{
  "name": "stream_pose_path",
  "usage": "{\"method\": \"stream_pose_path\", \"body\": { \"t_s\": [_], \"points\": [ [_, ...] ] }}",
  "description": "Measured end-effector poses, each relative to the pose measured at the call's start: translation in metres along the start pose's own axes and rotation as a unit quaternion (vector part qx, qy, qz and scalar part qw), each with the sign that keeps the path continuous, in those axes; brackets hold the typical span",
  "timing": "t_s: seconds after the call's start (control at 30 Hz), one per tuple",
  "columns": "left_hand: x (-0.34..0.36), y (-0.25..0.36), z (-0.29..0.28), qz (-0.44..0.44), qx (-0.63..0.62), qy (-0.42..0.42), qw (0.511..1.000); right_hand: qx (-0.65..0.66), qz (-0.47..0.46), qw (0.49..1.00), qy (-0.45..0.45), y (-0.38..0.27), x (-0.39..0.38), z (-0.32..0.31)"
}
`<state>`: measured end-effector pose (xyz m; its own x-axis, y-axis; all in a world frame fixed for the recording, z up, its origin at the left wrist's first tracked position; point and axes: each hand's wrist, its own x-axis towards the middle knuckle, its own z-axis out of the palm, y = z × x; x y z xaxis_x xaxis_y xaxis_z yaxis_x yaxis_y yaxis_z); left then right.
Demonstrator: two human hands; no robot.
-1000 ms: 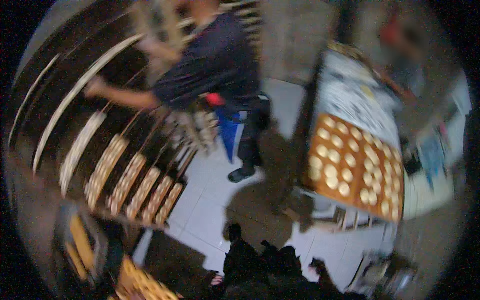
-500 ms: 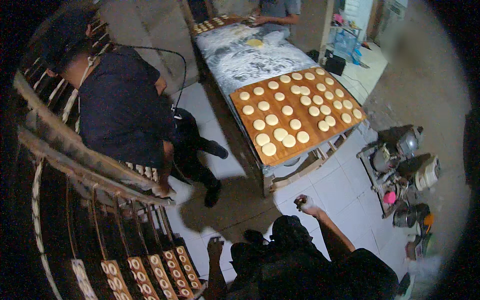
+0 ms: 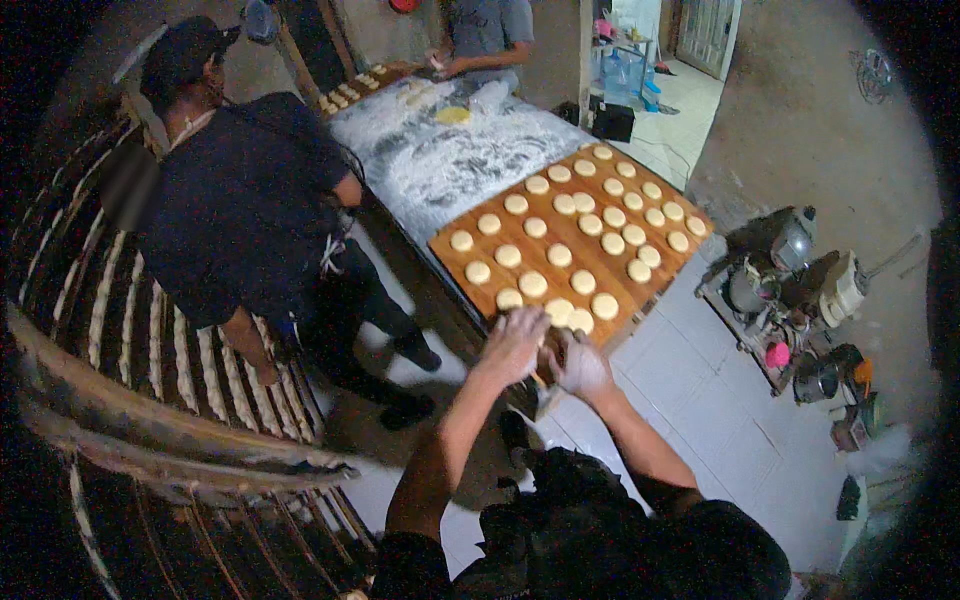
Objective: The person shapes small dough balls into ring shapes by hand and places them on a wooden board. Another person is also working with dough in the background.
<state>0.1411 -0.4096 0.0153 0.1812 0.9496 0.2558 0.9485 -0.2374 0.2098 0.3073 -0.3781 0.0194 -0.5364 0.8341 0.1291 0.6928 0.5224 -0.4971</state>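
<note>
Both hands meet at the near corner of a brown wooden board [image 3: 560, 200] laid with rows of pale, flat dough rounds [image 3: 532, 285]. My left hand [image 3: 515, 347] reaches over the board's near edge, its fingers bent down over a dough round that they mostly cover. Close beside it, my right hand [image 3: 584, 370] is closed, its fingers curled toward the left hand around something dark that I cannot make out. A few rounds [image 3: 580, 320] lie touching or overlapping just beyond my fingertips.
Flour covers the dark table [image 3: 450, 150] beyond the board, with a yellow patch [image 3: 452, 115]. A person in black [image 3: 235, 190] stands left by slatted racks [image 3: 180, 350]. Another person [image 3: 490, 40] works at the far end. Pots and equipment [image 3: 760, 290] crowd a low stand at right.
Both hands have moved forward from beside my body to the board's near corner and come together. The person at left stands more upright. My view has shifted.
</note>
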Motion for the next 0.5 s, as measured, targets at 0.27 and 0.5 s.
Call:
{"method": "stream_pose_path", "body": {
  "t_s": [0.27, 0.5],
  "points": [
    [0.026, -0.065, -0.008, 0.124, -0.171, -0.189, 0.959, 0.072, -0.072, 0.988, -0.113, -0.006, 0.037, 0.0],
    [0.044, -0.097, -0.029, 0.136, -0.42, -0.256, 0.86, 0.216, 0.049, 0.918, -0.329, -0.018, 0.075, -0.071]
  ]
}}
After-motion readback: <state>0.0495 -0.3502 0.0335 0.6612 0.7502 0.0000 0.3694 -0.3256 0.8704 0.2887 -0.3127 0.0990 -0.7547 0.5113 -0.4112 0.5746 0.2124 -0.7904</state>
